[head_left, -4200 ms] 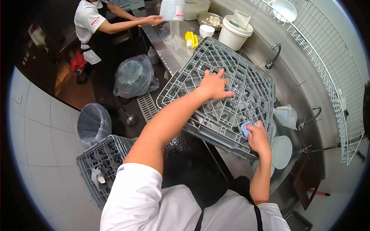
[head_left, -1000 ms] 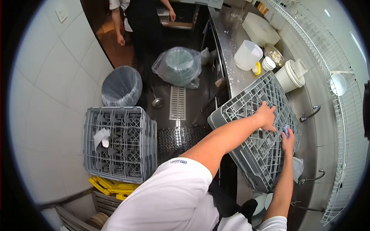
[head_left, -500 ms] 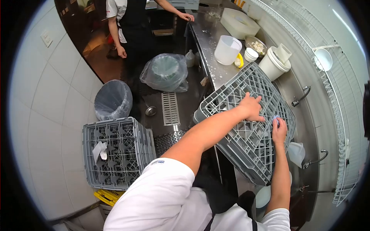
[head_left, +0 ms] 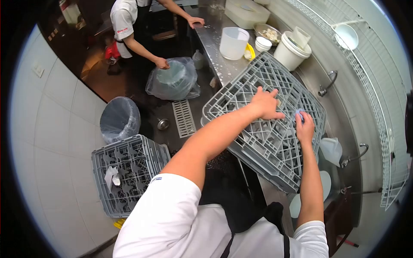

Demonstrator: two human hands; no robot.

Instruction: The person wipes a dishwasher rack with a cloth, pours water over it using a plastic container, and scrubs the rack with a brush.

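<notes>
A large grey dishwasher rack (head_left: 258, 142) lies at a slant over the sink and counter edge, its open grid facing up. My left hand (head_left: 266, 104) rests on the grid with its fingers spread. Closer to the rack's right side, my right hand (head_left: 305, 127) pinches a small pale-blue piece (head_left: 299, 112), perhaps cloth or sponge; its kind is too small to tell. The pale-blue piece is against the rack's bars. Under the grid, whatever the rack contains is mostly hidden.
At left stands a stack of grey racks (head_left: 124, 172) with a crumpled white piece on top. Behind it is a lined bin (head_left: 119, 120). A co-worker (head_left: 142, 38) stands by a bagged bin (head_left: 172, 79). A clear tub (head_left: 233, 44) and white bucket (head_left: 292, 51) stand on the counter.
The view has shifted, so the rack and both hands appear slightly further left and higher. The hands keep their places on the rack. The co-worker's hand has moved onto the bagged bin.
</notes>
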